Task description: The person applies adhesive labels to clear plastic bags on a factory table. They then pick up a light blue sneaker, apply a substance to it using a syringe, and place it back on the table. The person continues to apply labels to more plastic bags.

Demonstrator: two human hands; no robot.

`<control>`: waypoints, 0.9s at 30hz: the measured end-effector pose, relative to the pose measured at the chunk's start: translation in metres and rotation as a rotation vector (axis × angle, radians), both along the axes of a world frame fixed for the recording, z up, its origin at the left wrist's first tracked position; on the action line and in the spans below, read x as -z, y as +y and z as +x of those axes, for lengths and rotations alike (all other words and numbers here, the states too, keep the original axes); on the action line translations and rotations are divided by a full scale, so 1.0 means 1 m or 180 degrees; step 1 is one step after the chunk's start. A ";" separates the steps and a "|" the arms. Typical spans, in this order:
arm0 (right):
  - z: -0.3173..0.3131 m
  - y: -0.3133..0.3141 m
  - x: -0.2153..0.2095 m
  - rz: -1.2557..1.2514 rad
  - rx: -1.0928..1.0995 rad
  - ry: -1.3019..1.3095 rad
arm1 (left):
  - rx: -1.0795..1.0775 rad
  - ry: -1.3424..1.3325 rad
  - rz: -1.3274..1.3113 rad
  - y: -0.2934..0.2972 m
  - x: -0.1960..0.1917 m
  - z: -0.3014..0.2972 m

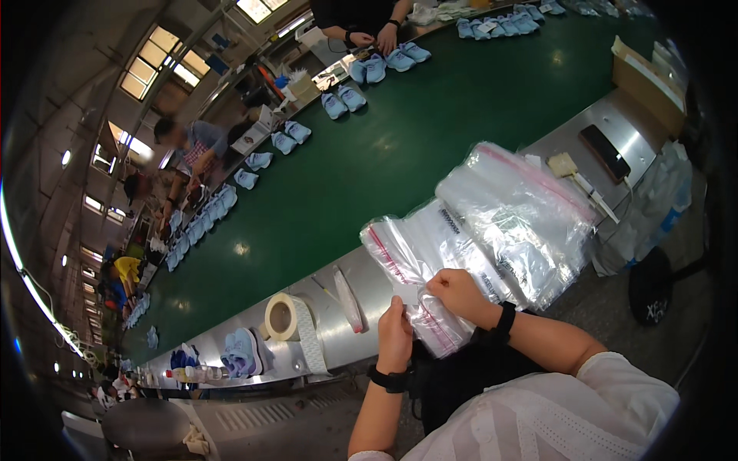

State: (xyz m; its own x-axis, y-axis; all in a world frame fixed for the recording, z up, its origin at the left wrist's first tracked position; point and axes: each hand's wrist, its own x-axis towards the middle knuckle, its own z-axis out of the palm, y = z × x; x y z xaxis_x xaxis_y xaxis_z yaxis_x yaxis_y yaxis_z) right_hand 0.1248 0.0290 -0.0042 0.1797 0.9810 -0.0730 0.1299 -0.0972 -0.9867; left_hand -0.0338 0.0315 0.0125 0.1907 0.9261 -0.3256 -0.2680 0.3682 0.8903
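Observation:
A small whitish label (405, 293) is between my hands, over a clear plastic bag with a red seal strip (384, 246). My left hand (394, 338) is closed, its thumb and fingers pinching the label's near edge. Curled into a fist, my right hand (463, 296) is at the label's other side, above the bag; what its fingertips pinch is hidden. Beyond it, a larger pile of clear bags (500, 200) overlaps the metal ledge and the green belt.
The green belt (323, 192) carries pale blue shoes (352, 97) along its far side, where other people work. On the metal ledge (338, 338) are a tape roll (282, 317), a cutter (348, 300), a shoe pair (242, 353), a phone (605, 154) and a brush (565, 165). A cardboard box (649, 88) stands right.

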 end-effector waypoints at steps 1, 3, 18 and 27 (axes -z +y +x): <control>0.003 0.001 0.001 -0.0084 -0.0069 0.0161 | 0.0008 -0.0084 0.0096 -0.001 0.000 0.000; 0.011 0.001 0.002 -0.0274 -0.0111 0.0488 | 0.0014 -0.0238 0.0286 -0.002 -0.005 -0.004; 0.004 0.009 0.006 -0.0523 -0.0384 0.1177 | 0.0057 -0.1084 -0.0058 0.001 0.000 -0.007; -0.008 0.001 -0.008 -0.0025 -0.0176 -0.0548 | 0.0400 -0.1126 0.0015 0.003 -0.003 -0.014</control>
State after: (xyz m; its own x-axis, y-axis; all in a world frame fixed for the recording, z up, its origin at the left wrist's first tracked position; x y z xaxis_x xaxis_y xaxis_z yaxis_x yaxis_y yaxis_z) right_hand 0.1165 0.0302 0.0037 0.1359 0.9893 -0.0535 0.3023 -0.0929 -0.9487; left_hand -0.0481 0.0344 0.0152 0.4029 0.8896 -0.2152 -0.5123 0.4140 0.7524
